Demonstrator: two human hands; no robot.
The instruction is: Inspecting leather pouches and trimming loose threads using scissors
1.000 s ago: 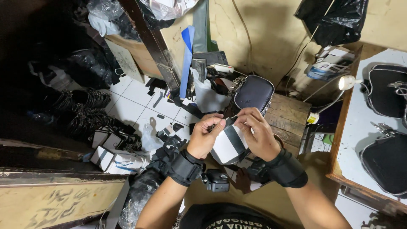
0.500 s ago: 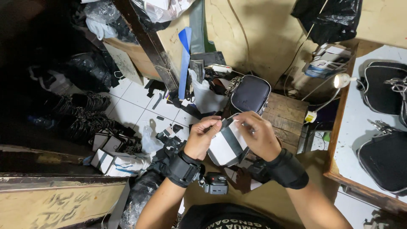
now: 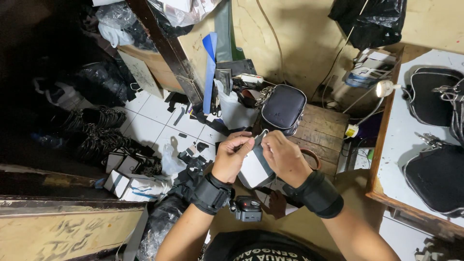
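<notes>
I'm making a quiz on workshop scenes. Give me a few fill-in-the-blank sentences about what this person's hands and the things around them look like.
1. Both hands, the left hand and the right hand, hold a white and grey ____ piece.
2. Each wrist wears a ____ wrist strap.
3. The dark pouch sits on a ____ crate.
4. The lamp is switched ____.

Missing words: bag; black; wooden; on

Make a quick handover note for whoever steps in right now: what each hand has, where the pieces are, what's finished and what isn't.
Left hand: fingers pinch the top edge of the white-backed panel, beside its zipper strip.
Right hand: grips the same panel from the other side, fingers at the top edge.
Panel: held between both hands above the lap, in front of the wooden crate.
Done, by the look of it: a finished dark pouch stands on the crate; more lie on the white table.
Left: the panel in hand is still flat and unassembled.
</notes>
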